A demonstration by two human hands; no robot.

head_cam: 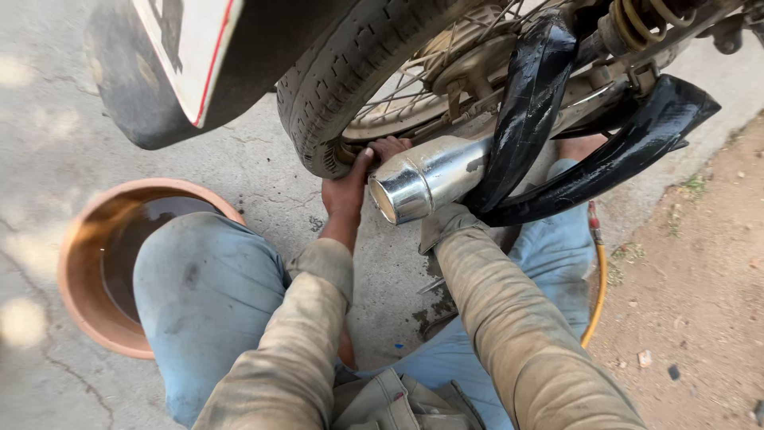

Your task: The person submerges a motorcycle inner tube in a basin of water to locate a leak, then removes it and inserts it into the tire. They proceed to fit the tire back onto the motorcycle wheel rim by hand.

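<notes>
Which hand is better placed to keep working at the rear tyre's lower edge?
Left, probably. The left hand already rests against the tyre beside the rim. The right hand is hidden behind the chrome exhaust; only its sleeve shows.

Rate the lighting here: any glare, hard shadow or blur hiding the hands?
Head view: hard sun, sharp overall. Glare on the chrome exhaust; the left hand is sunlit at the rear tyre. The right hand is hidden behind the exhaust and the black inner tube. The water basin lies in dappled shade.
</notes>
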